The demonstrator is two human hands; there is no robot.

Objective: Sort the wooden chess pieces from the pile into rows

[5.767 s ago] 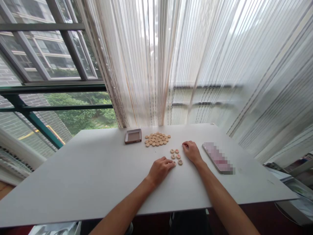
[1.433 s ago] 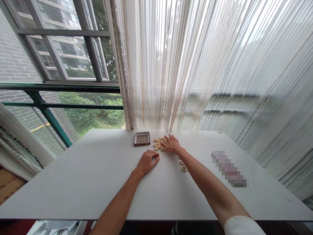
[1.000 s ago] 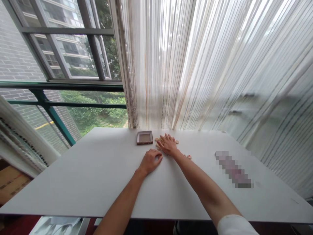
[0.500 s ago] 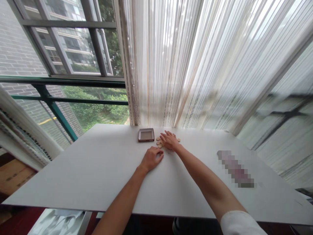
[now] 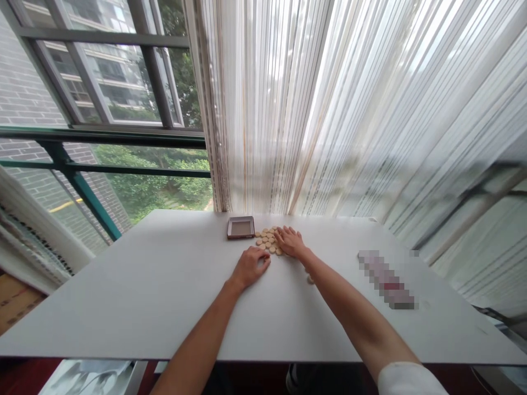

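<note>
Several pale round discs (image 5: 267, 239), which look like wooden game pieces, lie in a loose flat cluster on the white table. My right hand (image 5: 290, 241) reaches over the cluster's right side, palm down, its fingers stretched out flat and touching the discs. My left hand (image 5: 249, 265) rests on the table just in front of the cluster. Its fingers curl toward the thumb, with a small reddish spot at the tips; what they pinch there I cannot make out. Another disc (image 5: 310, 280) lies apart, partly hidden by my right forearm.
A shallow dark-rimmed box (image 5: 241, 227) sits left of the discs, near the table's far edge. On the right of the table (image 5: 164, 307) lies a long blurred-out object (image 5: 387, 280). Striped sheer curtains (image 5: 267, 109) hang behind, beside an open window.
My right hand has shifted off the middle of the discs toward their right side, so many more discs show. A separate disc now appears beside my right forearm. My left hand looks almost unchanged.
</note>
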